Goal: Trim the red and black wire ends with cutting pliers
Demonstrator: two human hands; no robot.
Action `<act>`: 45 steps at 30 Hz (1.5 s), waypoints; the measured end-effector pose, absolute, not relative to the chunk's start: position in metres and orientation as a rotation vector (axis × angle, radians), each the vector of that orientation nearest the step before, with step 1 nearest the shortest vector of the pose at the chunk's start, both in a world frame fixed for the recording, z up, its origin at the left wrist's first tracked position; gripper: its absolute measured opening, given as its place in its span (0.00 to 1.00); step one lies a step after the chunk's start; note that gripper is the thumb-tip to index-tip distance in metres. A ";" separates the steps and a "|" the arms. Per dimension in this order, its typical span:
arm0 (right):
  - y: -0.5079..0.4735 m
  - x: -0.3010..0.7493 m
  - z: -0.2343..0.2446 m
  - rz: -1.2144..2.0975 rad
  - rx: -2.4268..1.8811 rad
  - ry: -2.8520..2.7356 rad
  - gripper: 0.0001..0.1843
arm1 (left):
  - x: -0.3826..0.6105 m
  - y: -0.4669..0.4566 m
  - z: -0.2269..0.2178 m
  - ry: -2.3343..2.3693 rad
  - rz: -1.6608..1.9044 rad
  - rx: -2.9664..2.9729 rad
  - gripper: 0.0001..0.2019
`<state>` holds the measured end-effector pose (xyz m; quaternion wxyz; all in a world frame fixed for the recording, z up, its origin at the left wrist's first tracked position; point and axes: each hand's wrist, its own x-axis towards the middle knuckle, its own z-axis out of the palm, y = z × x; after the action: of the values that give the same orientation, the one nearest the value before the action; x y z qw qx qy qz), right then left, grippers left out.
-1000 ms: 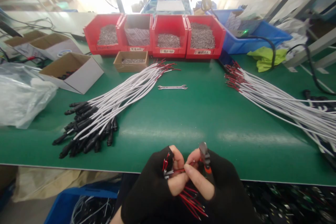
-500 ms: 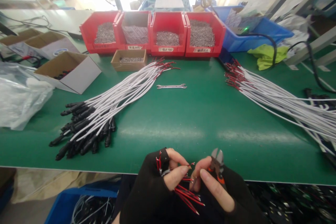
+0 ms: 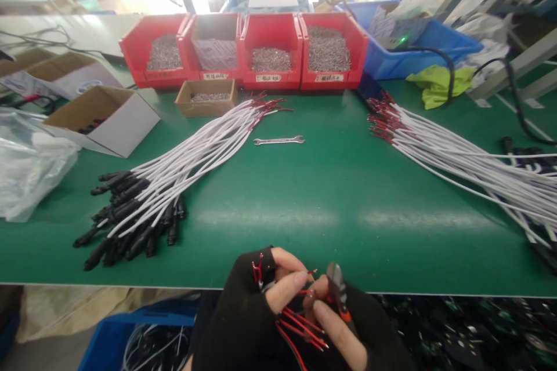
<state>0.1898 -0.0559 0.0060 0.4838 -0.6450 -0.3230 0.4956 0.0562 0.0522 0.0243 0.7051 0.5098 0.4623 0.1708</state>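
1. Head view, left hand (image 3: pixel 256 307): thumb and forefinger are closed in a pinch on one of the red wires (image 3: pixel 300 324), its tip poking just past the fingertips, probably so that the end stays exposed. More red wires hang below the thumb, and a few short ends stick up beside the knuckles – a hold that seems meant to keep the loose ones away from the pinched one.

2. Head view, right hand (image 3: pixel 343 333): it is closed around the pliers (image 3: pixel 338 287), their head standing up beside the forefinger. Carried against the palm like this, the tool seems to leave thumb and forefinger free near the wires; whether they touch one, I cannot tell.

3. Head view, work spot: both hands and the wires are at the near edge of the green table (image 3: pixel 278 203), close to the body, which likely suits fine finger work.

4. Head view, around them: the left cable bundle (image 3: pixel 195 151) and the right cable bundle (image 3: pixel 470 156) lie with red ends pointing inward and away, perhaps for easy picking. A wrench (image 3: pixel 279 140) lies between them. Red bins (image 3: pixel 287 82) stand side by side at the back, open fronts facing the worker – presumably for reach.
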 end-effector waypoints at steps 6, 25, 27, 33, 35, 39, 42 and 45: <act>-0.039 0.186 0.019 0.716 -1.617 -0.925 0.09 | 0.055 0.055 0.026 1.011 0.348 1.183 0.13; -0.024 0.217 0.027 0.798 -1.419 -1.518 0.13 | 0.052 0.058 0.022 0.910 0.307 1.241 0.09; -0.026 0.220 0.024 0.645 -1.455 -1.582 0.12 | 0.052 0.058 0.021 0.898 0.306 1.237 0.08; -0.025 0.233 0.015 0.823 -1.471 -1.638 0.10 | 0.054 0.059 0.023 0.928 0.353 1.185 0.10; -0.024 0.234 0.016 0.821 -1.389 -1.634 0.12 | 0.052 0.059 0.023 0.907 0.362 1.169 0.09; -0.024 0.232 0.018 0.747 -1.388 -1.646 0.13 | 0.050 0.059 0.021 0.886 0.353 1.173 0.09; -0.024 0.232 0.019 0.746 -1.398 -1.671 0.12 | 0.051 0.061 0.023 0.894 0.331 1.215 0.09; -0.025 0.234 0.018 0.723 -1.409 -1.729 0.11 | 0.052 0.062 0.024 0.897 0.319 1.240 0.09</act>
<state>0.2345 -0.0249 0.0185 0.3879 -0.5540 -0.6796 0.2841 0.0525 0.0617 0.0237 0.7098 0.5586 0.4044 0.1436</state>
